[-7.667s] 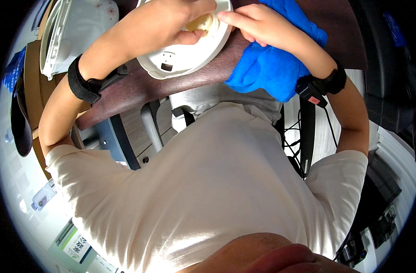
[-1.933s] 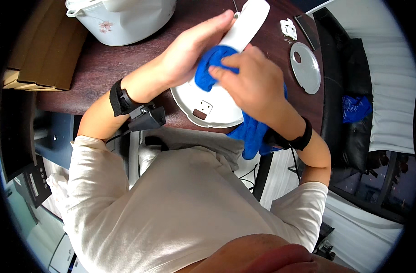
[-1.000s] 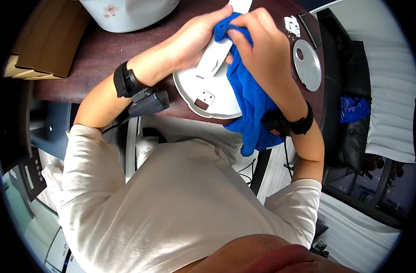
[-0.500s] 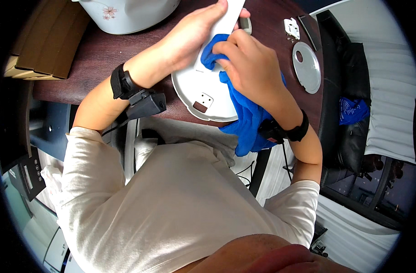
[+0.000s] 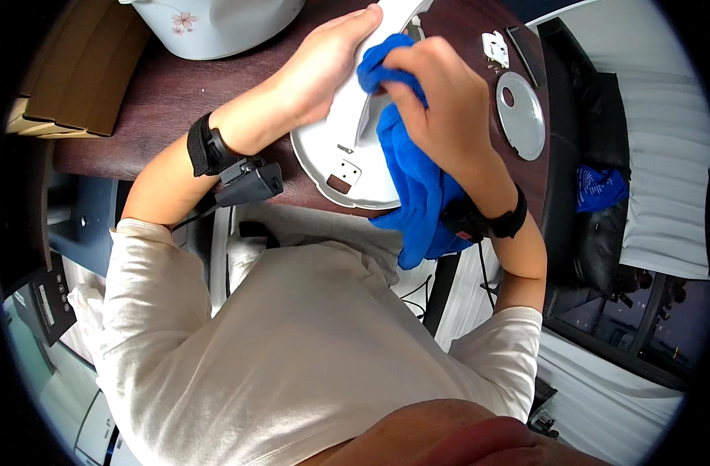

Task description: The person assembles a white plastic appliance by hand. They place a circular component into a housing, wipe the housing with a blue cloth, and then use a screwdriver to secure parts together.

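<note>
Fingers (image 5: 406, 59) of the right hand (image 5: 452, 105) pinch a blue cloth (image 5: 421, 175) against a long white plastic part (image 5: 350, 105) gripped by the left hand (image 5: 320, 70) over a white casing (image 5: 373, 177).

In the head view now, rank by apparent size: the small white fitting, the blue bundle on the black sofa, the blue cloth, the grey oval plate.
Largest to smallest, as they look:
1. Blue cloth
2. Grey oval plate
3. Blue bundle
4. Small white fitting

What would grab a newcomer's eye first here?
Probably the bright blue cloth, pinched in the right hand against a long white plastic piece in the left hand. Beneath is a round white part on the dark table; a flower-printed white vessel stands upper left.
</note>
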`<state>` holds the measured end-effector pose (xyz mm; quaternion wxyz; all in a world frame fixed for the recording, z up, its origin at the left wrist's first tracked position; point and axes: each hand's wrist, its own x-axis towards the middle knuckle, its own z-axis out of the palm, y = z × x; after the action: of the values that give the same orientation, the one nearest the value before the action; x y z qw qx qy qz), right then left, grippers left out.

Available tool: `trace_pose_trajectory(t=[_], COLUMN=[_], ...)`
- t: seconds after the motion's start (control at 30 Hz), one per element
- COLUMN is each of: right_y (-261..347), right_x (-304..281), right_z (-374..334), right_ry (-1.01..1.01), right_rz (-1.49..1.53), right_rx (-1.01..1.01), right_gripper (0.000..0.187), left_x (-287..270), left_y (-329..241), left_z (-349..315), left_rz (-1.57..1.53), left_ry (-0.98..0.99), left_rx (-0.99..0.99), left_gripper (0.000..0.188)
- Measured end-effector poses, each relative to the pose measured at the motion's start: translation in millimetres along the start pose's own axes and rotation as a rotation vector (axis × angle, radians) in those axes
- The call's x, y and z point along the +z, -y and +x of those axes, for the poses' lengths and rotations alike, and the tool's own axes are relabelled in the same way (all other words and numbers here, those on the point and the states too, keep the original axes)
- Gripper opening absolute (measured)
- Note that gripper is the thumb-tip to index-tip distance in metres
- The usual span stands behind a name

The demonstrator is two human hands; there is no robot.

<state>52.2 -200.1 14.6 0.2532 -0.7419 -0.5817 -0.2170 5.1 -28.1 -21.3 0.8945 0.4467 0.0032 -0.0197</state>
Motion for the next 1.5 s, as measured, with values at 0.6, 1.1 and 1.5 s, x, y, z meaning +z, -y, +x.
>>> trace_pose_trajectory(t=[0.6, 1.1, 1.5], right_y=[12, 3, 4], right_x=[-1, -5, -7], right_z=[-8, -2, -4], right_ry=[0.061, -0.052, -0.05], right_rz=[-0.057, -0.088, -0.107], right_rx=[0.025, 0.014, 0.043], right_gripper=[0.027, 0.019, 0.017], left_x=[15, 18, 14], left_y=[-1, -1, -1], left_z=[-12, -17, -15], left_rz=[0.071, -0.066, -0.208], left_ry=[0.067, 0.11, 0.197], left_rx=[-0.039, -0.215, -0.38], left_gripper=[0.042, 0.031, 0.042])
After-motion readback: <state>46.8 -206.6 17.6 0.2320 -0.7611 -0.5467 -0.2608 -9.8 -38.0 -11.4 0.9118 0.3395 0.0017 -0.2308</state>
